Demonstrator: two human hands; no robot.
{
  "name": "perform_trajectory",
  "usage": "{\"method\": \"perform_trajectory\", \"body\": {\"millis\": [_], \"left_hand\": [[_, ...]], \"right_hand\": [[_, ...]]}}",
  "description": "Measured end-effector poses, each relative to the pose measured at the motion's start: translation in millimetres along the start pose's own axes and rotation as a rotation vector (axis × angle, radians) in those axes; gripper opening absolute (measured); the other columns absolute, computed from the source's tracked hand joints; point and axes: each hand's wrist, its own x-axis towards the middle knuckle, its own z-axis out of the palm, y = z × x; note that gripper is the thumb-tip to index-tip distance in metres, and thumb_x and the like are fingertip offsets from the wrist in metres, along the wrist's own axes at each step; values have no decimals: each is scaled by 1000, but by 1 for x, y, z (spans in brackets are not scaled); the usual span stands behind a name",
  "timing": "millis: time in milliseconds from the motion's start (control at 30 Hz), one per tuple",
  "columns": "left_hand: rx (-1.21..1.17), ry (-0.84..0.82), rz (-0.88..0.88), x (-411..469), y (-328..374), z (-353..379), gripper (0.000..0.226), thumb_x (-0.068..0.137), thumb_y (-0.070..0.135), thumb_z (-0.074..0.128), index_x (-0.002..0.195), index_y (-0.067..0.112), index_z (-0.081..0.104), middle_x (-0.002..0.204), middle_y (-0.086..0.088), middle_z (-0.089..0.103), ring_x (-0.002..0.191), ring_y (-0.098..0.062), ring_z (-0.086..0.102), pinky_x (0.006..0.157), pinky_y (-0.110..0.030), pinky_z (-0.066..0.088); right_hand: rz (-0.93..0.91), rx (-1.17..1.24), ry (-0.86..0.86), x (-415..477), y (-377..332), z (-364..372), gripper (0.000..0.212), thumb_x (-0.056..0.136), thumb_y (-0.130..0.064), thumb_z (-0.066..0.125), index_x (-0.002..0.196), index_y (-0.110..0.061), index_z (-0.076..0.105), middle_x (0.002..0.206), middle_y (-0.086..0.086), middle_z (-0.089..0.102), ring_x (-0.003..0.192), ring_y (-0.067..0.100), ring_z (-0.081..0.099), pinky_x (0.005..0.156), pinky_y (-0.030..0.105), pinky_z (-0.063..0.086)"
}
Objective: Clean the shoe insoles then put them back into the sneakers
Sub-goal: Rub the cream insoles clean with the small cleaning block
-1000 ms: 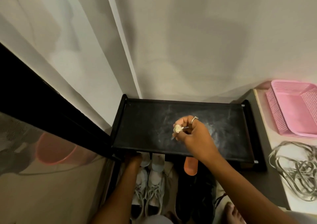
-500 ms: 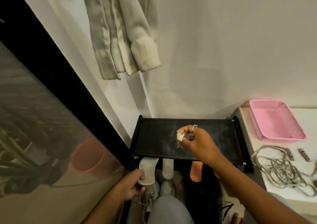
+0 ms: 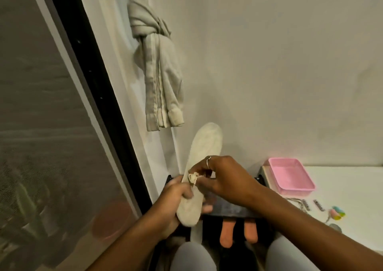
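Observation:
My left hand (image 3: 176, 200) grips the heel end of a pale grey-white insole (image 3: 204, 150), which stands raised with its toe end pointing up toward the wall. My right hand (image 3: 219, 175) pinches a small cream wad of cloth or tissue (image 3: 192, 178) and presses it against the insole's middle. A second pale insole (image 3: 195, 233) sticks out below the black shoe rack shelf (image 3: 232, 208). The sneakers are hidden behind my arms and knees.
Two orange insoles (image 3: 238, 232) poke out under the shelf. A pink basket (image 3: 290, 176) sits on the white surface (image 3: 342, 187) at right, beside a cable and small items. A knotted grey garment (image 3: 157, 67) hangs on the wall; a glass door frame (image 3: 93, 96) runs along the left.
My left hand pulled the insole out from under the shelf and lifted it upright. My right hand brought the wad onto the insole. The view tilted up.

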Motion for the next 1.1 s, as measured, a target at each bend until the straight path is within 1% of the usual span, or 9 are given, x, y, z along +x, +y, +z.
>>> {"method": "perform_trajectory", "body": {"millis": [133,200,300,433,600,733,867,967,1100], "left_hand": [[-66,-80,181,-21,18,45,39,105,23,40,135,4,56,117,-20,70,106,-33,70,94,-63,53],[-110,-176,200,-37,25,66,63,106,54,25,137,10,58,127,-18,68,115,-32,68,99,-61,50],[-205,-248,186,-58,31,83,86,97,72,11,138,12,58,133,-17,65,124,-31,63,100,-56,48],[-265,-218,206,-77,22,95,83,101,68,17,131,5,63,128,-19,67,123,-32,64,97,-49,50],[-301,-177,205,-99,19,91,80,102,65,25,93,10,83,115,-15,74,94,-27,75,77,-40,59],[-295,-189,216,-105,14,91,76,103,64,25,106,11,80,122,-13,72,98,-25,72,87,-41,55],[-281,-246,251,-113,12,96,68,106,57,23,129,10,66,121,-16,72,109,-27,71,89,-41,53],[-264,-259,270,-118,13,96,66,106,56,23,127,11,66,118,-15,73,105,-25,73,87,-39,54],[-276,-256,213,-115,16,89,75,102,64,25,119,7,71,122,-14,72,103,-25,73,89,-43,54]], "right_hand": [[-55,-106,184,-17,-30,-38,17,92,-26,73,108,-24,78,93,-11,73,81,2,65,71,20,53],[-79,-130,237,-29,-44,-54,19,92,-26,74,110,-23,78,95,-8,73,82,4,66,72,24,55],[-139,-212,297,-47,-62,-64,20,90,-22,76,110,-20,78,96,-3,73,83,9,68,74,31,57],[-138,-224,332,-72,-84,-66,18,90,-22,75,107,-19,80,94,-3,74,81,9,68,73,31,57],[-150,-203,233,-108,-115,-50,17,88,-19,76,104,-18,80,92,-4,76,78,6,68,73,19,53],[-177,-247,165,-130,-129,-48,15,87,-19,74,101,-22,81,89,-7,75,79,6,66,75,22,54],[-203,-425,321,-112,-126,-62,16,90,-16,71,103,-16,80,91,1,73,79,15,66,73,36,57],[-202,-464,406,-105,-129,-63,17,92,-15,68,104,-13,79,90,5,71,77,21,65,66,42,56],[-267,-466,263,-123,-135,-47,16,93,-15,68,105,-14,79,92,4,70,77,19,67,68,38,58]]}}
